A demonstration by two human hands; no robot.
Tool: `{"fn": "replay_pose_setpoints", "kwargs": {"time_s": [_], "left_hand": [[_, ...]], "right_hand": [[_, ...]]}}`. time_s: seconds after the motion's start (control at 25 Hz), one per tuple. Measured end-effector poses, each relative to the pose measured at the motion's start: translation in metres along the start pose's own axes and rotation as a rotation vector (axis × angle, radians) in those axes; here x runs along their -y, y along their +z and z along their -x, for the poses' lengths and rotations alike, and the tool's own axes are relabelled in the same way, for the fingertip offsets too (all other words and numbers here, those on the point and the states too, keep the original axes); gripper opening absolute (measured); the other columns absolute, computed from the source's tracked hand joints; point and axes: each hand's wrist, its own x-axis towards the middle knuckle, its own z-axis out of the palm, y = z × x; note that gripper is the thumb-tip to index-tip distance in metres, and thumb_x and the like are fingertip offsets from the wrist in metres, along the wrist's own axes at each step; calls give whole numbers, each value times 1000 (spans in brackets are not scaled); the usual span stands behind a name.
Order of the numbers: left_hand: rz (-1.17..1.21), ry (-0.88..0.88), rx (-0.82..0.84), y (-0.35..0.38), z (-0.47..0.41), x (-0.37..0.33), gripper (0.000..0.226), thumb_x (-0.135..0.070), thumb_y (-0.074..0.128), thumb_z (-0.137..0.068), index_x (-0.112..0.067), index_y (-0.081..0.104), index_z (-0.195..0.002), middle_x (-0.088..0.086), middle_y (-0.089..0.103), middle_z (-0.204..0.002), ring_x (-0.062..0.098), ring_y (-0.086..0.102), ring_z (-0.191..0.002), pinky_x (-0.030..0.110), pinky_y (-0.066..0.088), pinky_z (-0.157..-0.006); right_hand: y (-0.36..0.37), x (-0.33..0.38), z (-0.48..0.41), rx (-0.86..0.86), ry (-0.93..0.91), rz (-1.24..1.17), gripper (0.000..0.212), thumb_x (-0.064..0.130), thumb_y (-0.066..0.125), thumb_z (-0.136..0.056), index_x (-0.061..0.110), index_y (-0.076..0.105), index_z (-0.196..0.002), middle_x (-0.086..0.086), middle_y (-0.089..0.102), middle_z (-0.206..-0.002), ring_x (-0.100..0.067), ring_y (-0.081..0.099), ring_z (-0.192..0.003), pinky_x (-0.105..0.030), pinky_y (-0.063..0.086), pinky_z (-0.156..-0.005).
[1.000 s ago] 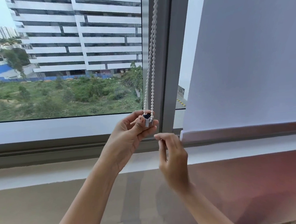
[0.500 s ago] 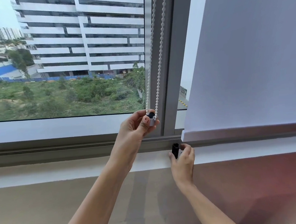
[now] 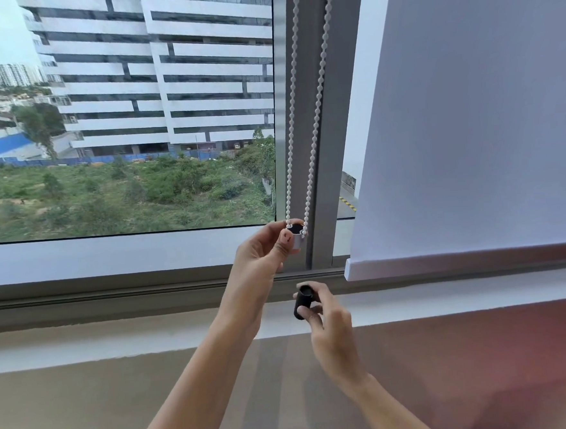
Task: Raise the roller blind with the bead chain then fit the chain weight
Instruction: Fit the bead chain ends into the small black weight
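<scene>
A white bead chain (image 3: pixel 315 118) hangs as a loop in front of the grey window mullion. Its bottom runs through a small grey chain-weight housing (image 3: pixel 296 237), which my left hand (image 3: pixel 264 255) pinches between thumb and fingers. Below it, my right hand (image 3: pixel 326 325) holds a short black cylinder (image 3: pixel 303 300), upright and apart from the housing, just above the sill. A white roller blind (image 3: pixel 469 117) hangs on the right, its bottom bar (image 3: pixel 462 261) close to the sill.
The grey mullion (image 3: pixel 341 116) stands right behind the chain. A white sill (image 3: pixel 116 340) runs across below the window frame, with a beige wall under it. Glass on the left shows a building and greenery outside.
My right hand dropped from beside the housing to the sill and came up holding the black cylinder. My left hand has kept hold of the grey housing on the chain.
</scene>
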Motion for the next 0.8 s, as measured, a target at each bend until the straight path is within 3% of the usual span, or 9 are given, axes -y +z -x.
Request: {"fn": "replay_pose_setpoints", "kwargs": {"time_s": [0.12,0.24,0.32,0.4,0.48,0.6,0.8], "left_hand": [[26,-27,12,2,-4,2,27,-45,58,-76,-31,73,-93,-10,74,-94,13,62,-93,30,38,-78],[102,-27,57,2,-4,4,27,-40,59,-78,-27,74,-96,-7,75,-94,15,65,-92,32,46,-83],[136,-51,92,2,-2,4,28,-40,60,-79,-25,73,-98,-6,74,-92,17,64,-80,32,46,-61],[184,-100,134,3,-1,4,31,-40,59,-80,-21,72,-101,-4,73,-88,17,60,-66,26,32,-45],[215,-126,150,5,0,3,33,-38,58,-80,-17,71,-101,-2,72,-84,15,60,-62,25,28,-42],[245,-118,164,7,0,1,31,-33,56,-81,-12,70,-98,-1,72,-79,14,59,-61,24,33,-42],[326,-153,250,8,3,0,29,-28,53,-84,-7,67,-98,12,68,-89,23,63,-63,29,41,-40]], "right_hand": [[-1,34,2,-2,-39,-212,43,-14,51,-89,19,61,-114,-4,67,-94,-19,64,-83,-26,55,-78],[-11,61,1,-40,-68,-389,36,-6,54,-92,18,61,-117,2,69,-93,-18,65,-84,-33,59,-73],[-18,75,2,-53,-89,-470,28,3,57,-91,17,59,-115,4,71,-93,-18,67,-81,-35,59,-68],[-22,85,5,-64,-71,-544,22,8,58,-88,14,56,-109,-3,73,-93,-20,69,-80,-36,57,-65],[-25,90,6,-78,-53,-569,17,10,58,-87,15,54,-103,-6,73,-91,-21,68,-78,-36,56,-63],[-29,92,6,-96,-26,-564,10,13,57,-89,18,55,-97,-2,74,-88,-18,64,-71,-30,51,-61],[-34,93,5,-71,37,-638,19,-4,50,-95,14,53,-91,8,69,-76,-9,53,-61,-18,45,-54]]}}
